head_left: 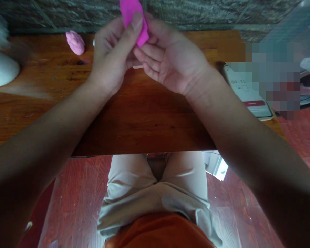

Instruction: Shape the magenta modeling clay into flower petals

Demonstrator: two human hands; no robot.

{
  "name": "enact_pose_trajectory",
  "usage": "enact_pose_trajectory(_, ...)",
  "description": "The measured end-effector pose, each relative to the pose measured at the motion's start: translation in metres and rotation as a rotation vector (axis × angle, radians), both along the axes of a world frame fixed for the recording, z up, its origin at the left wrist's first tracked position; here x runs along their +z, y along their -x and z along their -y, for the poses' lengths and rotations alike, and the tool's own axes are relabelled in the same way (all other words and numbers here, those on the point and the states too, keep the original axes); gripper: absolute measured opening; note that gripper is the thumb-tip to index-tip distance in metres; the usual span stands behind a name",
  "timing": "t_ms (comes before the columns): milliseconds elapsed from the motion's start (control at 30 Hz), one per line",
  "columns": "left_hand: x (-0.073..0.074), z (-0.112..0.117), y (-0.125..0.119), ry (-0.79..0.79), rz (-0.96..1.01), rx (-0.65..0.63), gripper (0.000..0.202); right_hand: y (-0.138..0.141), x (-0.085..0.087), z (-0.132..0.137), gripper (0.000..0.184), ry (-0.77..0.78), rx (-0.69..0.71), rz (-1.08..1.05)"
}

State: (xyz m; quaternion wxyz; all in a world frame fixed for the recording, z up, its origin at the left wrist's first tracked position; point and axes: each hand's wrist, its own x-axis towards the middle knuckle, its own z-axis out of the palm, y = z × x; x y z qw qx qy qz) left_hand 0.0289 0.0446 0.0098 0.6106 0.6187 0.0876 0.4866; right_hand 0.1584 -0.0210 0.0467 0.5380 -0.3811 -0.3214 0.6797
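Observation:
A flat, bright magenta piece (134,17) is held up over the back of the wooden table, close to the wall. Whether it is soft clay or paper, I cannot tell. My left hand (113,51) grips it with the thumb pressed on its face and the fingers behind. On the other side my right hand (173,55) is turned palm up, its curled fingers meeting the piece's right edge and lower end; some fingertips are hidden. A crumpled pale pink lump (75,42) lies on the table left of my hands. Below the fingers a small pale edge (137,66) shows, mostly covered.
The wooden table (144,117) butts against a dark stone-patterned wall (191,13). A white rounded object (2,69) stands at the far left. To the right lies a phone (250,93) with a lit screen, beside a blurred-out patch. My legs are under the front edge.

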Motion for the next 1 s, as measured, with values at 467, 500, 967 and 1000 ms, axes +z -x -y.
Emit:
enact_pose_trajectory(467, 0.0114, 0.0015, 0.0055, 0.044, -0.025, 0.067, 0.023, 0.0007, 0.0001, 0.0028, 0.025, -0.011, -0.003, 0.042)
enact_pose_trajectory(500, 0.0112, 0.0008, 0.0056, 0.031, -0.027, 0.079, 0.023, 0.0009, 0.0003, 0.0031, 0.025, -0.008, -0.003, 0.037)
enact_pose_trajectory(967, 0.0045, 0.0030, 0.0026, 0.126, -0.049, -0.049, 0.024, 0.0031, -0.0038, 0.0014, 0.034, 0.009, -0.017, 0.021)
enact_pose_trajectory(1000, 0.0053, 0.0039, 0.0026, 0.133, -0.053, -0.049, 0.024, 0.0029, -0.0041, 0.0014, 0.035, 0.007, -0.015, 0.022)
